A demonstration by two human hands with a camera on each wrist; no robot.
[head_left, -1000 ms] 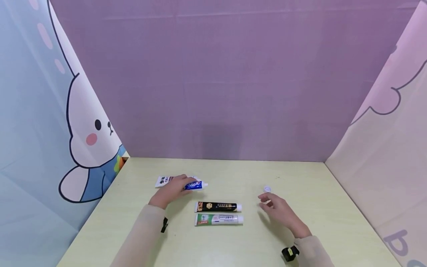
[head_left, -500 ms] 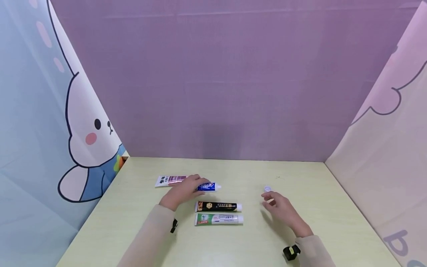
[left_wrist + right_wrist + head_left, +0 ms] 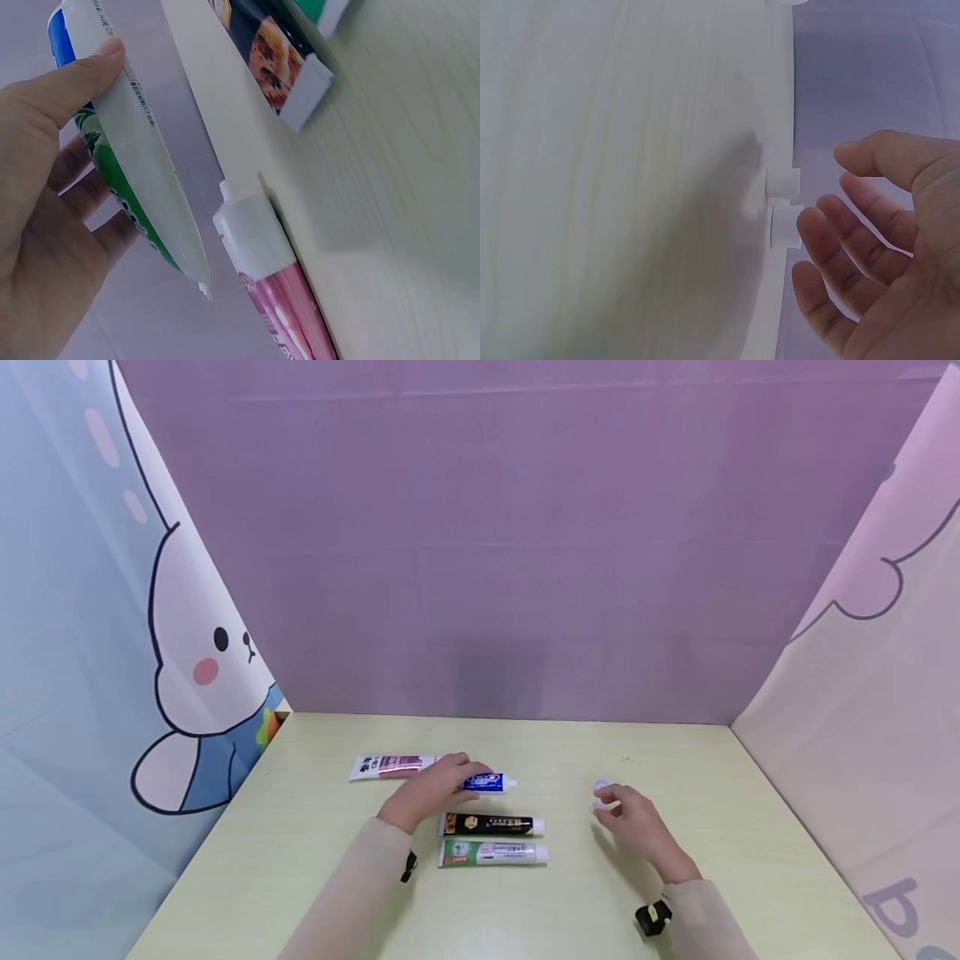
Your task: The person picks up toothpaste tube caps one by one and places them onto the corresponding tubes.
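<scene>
In the head view my left hand point(image 3: 435, 785) holds a blue toothpaste tube point(image 3: 484, 783) above the table, its white tip pointing right. The left wrist view shows the thumb on the tube's white back point(image 3: 139, 142), which has a green edge. My right hand point(image 3: 637, 827) hovers at the right with loosely bent fingers and nothing between them. Close by its fingertips are two small white caps, a nearer-looking cap point(image 3: 785, 226) and another cap point(image 3: 783, 183). In the head view the hand partly hides the caps point(image 3: 601, 784).
A pink and white toothpaste tube point(image 3: 397, 767) lies behind my left hand. In front lie a black tube point(image 3: 491, 824) and a green and white tube point(image 3: 492, 852), side by side. Purple cloth point(image 3: 495, 543) stands at the table's point(image 3: 570, 910) back edge, with printed cloth at both sides.
My left hand has moved right with the blue toothpaste tube, uncovering more of the pink tube. My right hand has shifted slightly right and up, closer to the caps.
</scene>
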